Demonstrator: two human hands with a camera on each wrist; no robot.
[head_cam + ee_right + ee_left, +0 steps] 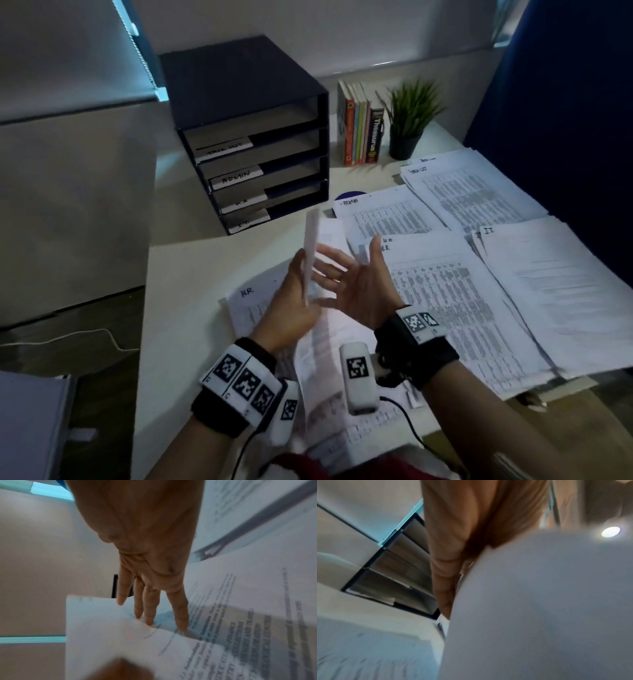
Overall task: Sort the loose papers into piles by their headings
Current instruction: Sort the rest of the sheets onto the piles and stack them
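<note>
In the head view a white sheet (311,250) stands upright and edge-on between my two hands, above the desk's middle. My left hand (291,308) holds it from the left, and in the left wrist view its thumb side (447,582) lies along the sheet (539,601). My right hand (359,284) is spread with straight fingers (149,608) touching the sheet's printed face (111,628). On the desk lie an HR sheet (246,294), an ADMIN pile (387,212), a TASK LIST pile (472,192), an HR pile (445,294) and an IT pile (555,274).
A dark blue shelf tray (253,144) with labelled slots stands at the back left. Books (359,130) and a potted plant (409,120) stand behind the piles. More loose papers (325,363) lie under my wrists. The desk's left edge (147,308) drops to the floor.
</note>
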